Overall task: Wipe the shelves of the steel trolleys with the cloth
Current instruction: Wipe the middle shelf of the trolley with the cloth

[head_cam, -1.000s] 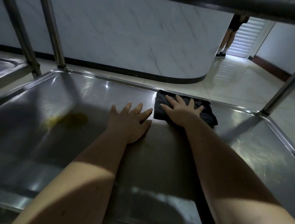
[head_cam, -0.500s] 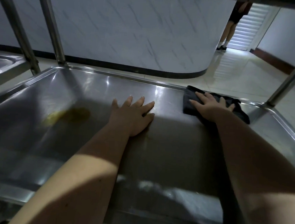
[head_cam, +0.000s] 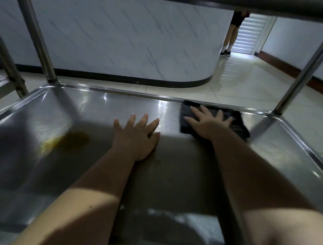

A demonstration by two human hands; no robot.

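Dark cloth pressed flat at the far rim of a steel trolley shelf.

The right hand point(head_cam: 208, 124) lies spread on the folded black cloth point(head_cam: 236, 127), at about 1 o'clock, touching the shelf's point(head_cam: 99, 113) raised far rim. The left hand point(head_cam: 136, 135) rests flat and splayed on bare steel mid-shelf, holding nothing. A yellowish smear point(head_cam: 67, 140) sits at 10 o'clock. Bare steel runs left; the corner post point(head_cam: 305, 70) stands just right of the cloth.

A dark folded cloth point(head_cam: 234, 126) lies flat on the steel trolley shelf point(head_cam: 103, 113), against its far rim near the right corner post; a yellowish smear point(head_cam: 65, 141) marks the shelf's left side.
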